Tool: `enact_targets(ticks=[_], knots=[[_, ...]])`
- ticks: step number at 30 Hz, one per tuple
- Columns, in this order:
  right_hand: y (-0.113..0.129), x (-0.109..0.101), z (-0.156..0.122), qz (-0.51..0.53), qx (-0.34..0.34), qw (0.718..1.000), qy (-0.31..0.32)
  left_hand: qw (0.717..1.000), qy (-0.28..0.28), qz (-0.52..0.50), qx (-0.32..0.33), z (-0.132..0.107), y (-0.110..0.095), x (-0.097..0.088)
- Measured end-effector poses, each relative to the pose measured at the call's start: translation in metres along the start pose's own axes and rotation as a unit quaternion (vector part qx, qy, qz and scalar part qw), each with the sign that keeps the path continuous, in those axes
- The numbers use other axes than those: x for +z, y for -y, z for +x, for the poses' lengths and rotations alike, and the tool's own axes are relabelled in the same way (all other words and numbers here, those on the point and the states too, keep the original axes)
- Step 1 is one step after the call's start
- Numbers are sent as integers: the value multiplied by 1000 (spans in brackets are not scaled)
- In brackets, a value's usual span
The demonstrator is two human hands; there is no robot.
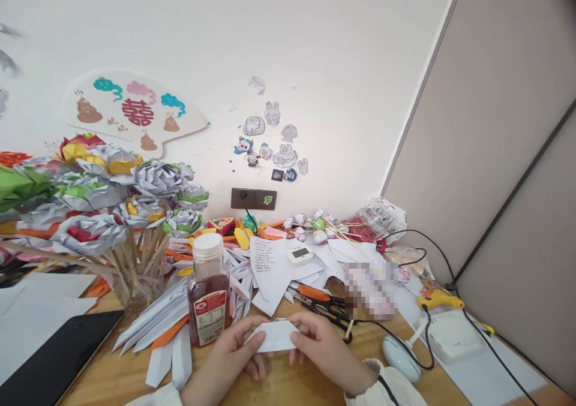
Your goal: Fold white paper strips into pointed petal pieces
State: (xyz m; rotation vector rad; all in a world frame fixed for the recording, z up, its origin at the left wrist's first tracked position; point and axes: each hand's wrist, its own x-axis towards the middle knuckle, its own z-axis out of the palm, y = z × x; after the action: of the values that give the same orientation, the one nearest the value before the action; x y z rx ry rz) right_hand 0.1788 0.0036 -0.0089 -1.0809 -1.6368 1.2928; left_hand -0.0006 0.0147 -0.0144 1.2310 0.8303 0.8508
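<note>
A small folded piece of white paper (275, 336) is held low in the middle of the view, just above the wooden desk (288, 388). My left hand (225, 361) pinches its left end and my right hand (324, 349) pinches its right end, thumbs on top. A clear bottle with a white cap and red label (207, 292) stands just left of my left hand. Folded white and orange paper strips (162, 328) lie fanned out beside the bottle.
A glass jar (135, 286) holds paper flowers (103, 202) on sticks at the left. A black tablet (54, 358) lies at the front left. Scissors with orange handles (321, 301), a small white timer (300, 253), a yellow glue gun (438, 301) and cables lie right of my hands.
</note>
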Motion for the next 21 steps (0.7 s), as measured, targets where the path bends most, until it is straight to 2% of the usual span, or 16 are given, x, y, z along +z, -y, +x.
enact_targets(ticks=[6, 11, 15, 21], knots=[[-3, 0, 4, 89, -14, 996, 10, 1000, 3, -27, -14, 0, -1, -1], [-6, 1, 7, 139, -42, 989, 4, 997, -19, -71, -26, -1, -2, -1], [-4, 2, 6, 156, -41, 987, -12, 993, -32, -104, -37, -3, -3, 2], [-6, 0, 5, 127, -35, 991, -5, 992, -14, -123, -21, -10, -9, 6]])
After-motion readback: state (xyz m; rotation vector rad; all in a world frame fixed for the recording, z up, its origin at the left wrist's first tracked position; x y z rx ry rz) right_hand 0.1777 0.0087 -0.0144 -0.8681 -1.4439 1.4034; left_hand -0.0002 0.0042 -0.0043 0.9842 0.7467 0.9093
